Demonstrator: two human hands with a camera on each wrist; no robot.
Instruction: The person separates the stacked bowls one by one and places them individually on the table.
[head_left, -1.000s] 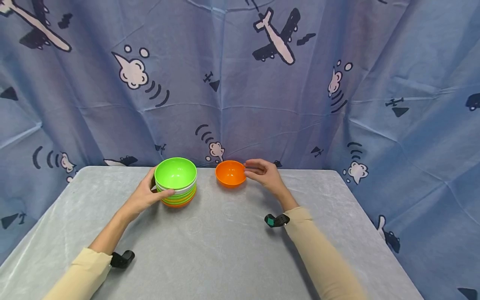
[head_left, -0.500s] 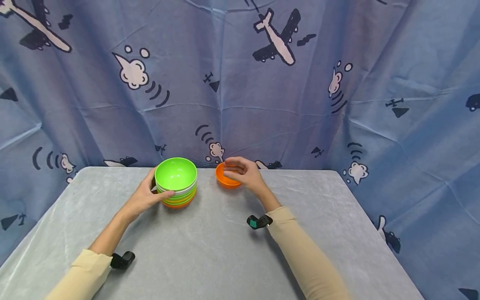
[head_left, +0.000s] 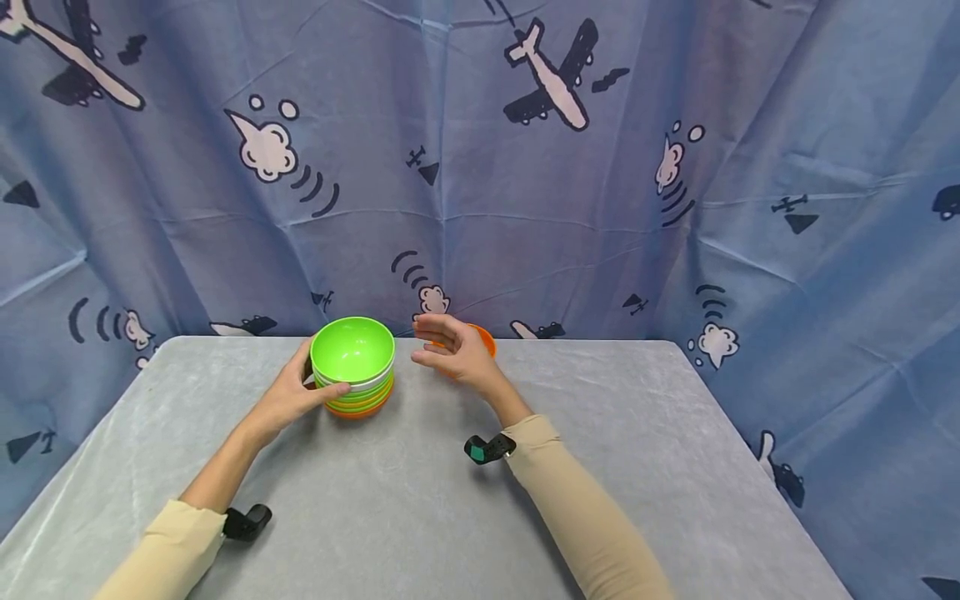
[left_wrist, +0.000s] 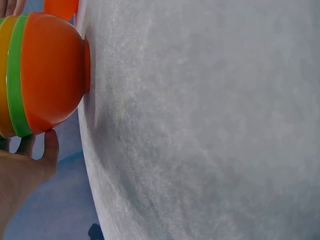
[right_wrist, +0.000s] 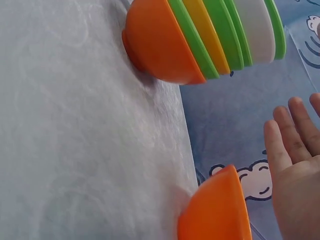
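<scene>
A stack of nested bowls (head_left: 352, 354) stands upright at the table's back left. Green is topmost, with white, green, yellow and orange bands below in the right wrist view. My left hand (head_left: 287, 400) grips the stack from its left side, thumb in front near the upper rims and fingers round the far side. A single orange bowl (head_left: 483, 337) sits to the right of the stack, partly hidden behind my right hand (head_left: 461, 354). That hand hovers with spread, gently bent fingers between bowl and stack, touching neither as far as I can see.
A pale grey cloth covers the table (head_left: 420, 500). Right behind its back edge hangs a blue curtain (head_left: 480, 167) printed with planes and clouds. The stack and the orange bowl are both close to that back edge.
My right hand has moved left from beside the orange bowl, passing in front of it toward the stack. The left hand, the stack and the orange bowl have stayed in place.
</scene>
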